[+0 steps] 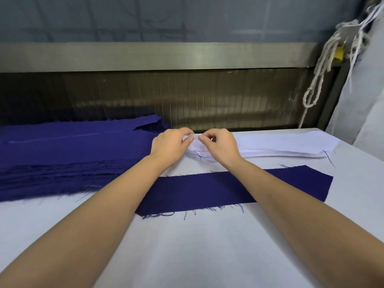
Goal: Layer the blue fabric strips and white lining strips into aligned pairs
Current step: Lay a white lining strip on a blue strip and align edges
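A single blue fabric strip (207, 190) lies flat across the white table (187, 246), its edges frayed, passing under both my forearms. Behind it sits a stack of white lining strips (280, 146), stretching to the right. My left hand (170, 146) and my right hand (220, 146) are at the stack's left end, fingers curled, each pinching the top white layer at its corner. A thick pile of blue fabric strips (68, 154) covers the table's left side.
A metal rail and dark ribbed panel (187, 96) run along the table's far edge. White cords (324, 65) hang at the back right, beside a pale fabric bundle (357, 100). Loose blue threads lie on the table.
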A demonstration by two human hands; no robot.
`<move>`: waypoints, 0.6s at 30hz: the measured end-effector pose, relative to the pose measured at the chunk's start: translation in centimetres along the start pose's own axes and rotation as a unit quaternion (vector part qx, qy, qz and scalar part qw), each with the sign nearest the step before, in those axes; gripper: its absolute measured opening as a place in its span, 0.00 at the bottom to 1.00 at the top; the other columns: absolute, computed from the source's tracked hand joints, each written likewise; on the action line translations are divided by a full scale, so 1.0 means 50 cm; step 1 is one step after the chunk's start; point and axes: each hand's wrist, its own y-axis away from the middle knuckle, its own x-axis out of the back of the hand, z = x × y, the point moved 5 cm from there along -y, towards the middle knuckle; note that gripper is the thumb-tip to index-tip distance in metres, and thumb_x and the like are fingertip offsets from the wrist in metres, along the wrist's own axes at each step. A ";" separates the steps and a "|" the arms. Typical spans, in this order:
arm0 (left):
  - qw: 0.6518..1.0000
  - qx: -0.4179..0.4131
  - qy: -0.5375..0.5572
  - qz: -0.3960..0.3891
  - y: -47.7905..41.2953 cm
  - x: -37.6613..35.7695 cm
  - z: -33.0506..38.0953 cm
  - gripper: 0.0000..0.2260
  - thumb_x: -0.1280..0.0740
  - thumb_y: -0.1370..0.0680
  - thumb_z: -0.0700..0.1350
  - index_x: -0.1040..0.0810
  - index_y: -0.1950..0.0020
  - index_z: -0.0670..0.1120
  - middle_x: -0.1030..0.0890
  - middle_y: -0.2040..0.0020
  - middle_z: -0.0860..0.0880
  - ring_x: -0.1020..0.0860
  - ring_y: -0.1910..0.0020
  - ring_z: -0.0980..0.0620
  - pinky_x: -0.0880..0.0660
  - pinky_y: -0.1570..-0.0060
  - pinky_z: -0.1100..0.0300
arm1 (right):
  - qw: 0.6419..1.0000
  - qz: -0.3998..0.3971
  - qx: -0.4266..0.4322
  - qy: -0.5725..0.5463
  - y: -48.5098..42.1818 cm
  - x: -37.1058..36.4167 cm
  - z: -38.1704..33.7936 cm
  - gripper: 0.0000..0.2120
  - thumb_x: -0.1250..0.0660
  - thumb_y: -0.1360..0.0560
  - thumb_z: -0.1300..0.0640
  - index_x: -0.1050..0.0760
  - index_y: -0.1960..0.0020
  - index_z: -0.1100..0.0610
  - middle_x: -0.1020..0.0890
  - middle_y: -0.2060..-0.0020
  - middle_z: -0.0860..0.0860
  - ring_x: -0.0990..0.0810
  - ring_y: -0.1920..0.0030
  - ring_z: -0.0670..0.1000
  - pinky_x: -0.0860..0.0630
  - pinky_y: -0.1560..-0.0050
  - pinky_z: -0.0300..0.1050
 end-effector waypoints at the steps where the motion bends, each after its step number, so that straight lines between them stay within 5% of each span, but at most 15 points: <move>1: 1.000 0.002 0.000 0.000 -0.001 0.000 0.003 0.12 0.43 0.19 0.51 0.23 0.40 0.55 0.26 0.62 0.54 0.25 0.56 0.49 0.34 0.63 0.58 | 1.000 0.006 0.010 -0.002 0.000 0.000 -0.003 0.09 0.35 0.23 0.54 0.19 0.57 0.57 0.19 0.62 0.48 0.27 0.63 0.46 0.33 0.61 0.41; 5: 0.999 0.016 0.028 0.011 -0.005 0.004 0.017 0.10 0.41 0.20 0.49 0.20 0.46 0.53 0.26 0.67 0.55 0.24 0.60 0.50 0.29 0.63 0.57 | 0.997 0.023 0.054 0.045 0.002 0.007 -0.016 0.08 0.34 0.23 0.53 0.19 0.51 0.55 0.19 0.53 0.50 0.26 0.51 0.51 0.29 0.51 0.45; 9: 0.991 0.032 0.131 0.022 0.004 0.016 0.011 0.07 0.39 0.20 0.45 0.23 0.54 0.50 0.18 0.63 0.54 0.26 0.70 0.58 0.25 0.60 0.57 | 0.978 0.044 0.083 0.187 0.000 0.034 -0.003 0.12 0.36 0.24 0.59 0.22 0.42 0.53 0.21 0.46 0.49 0.28 0.44 0.53 0.37 0.46 0.44; 13: 0.975 0.054 0.213 0.044 0.027 0.040 -0.017 0.07 0.38 0.21 0.43 0.21 0.54 0.46 0.17 0.59 0.51 0.20 0.64 0.53 0.24 0.54 0.57 | 0.955 0.042 0.046 0.289 -0.001 0.075 0.044 0.17 0.42 0.23 0.65 0.22 0.41 0.52 0.22 0.44 0.50 0.29 0.43 0.54 0.39 0.45 0.45; 18: 0.939 0.142 0.305 0.074 0.061 0.063 -0.075 0.13 0.39 0.21 0.51 0.19 0.61 0.49 0.17 0.67 0.51 0.20 0.66 0.52 0.26 0.63 0.59 | 0.923 0.040 0.007 0.383 0.005 0.145 0.100 0.18 0.42 0.23 0.65 0.23 0.39 0.51 0.23 0.41 0.51 0.30 0.41 0.55 0.39 0.43 0.47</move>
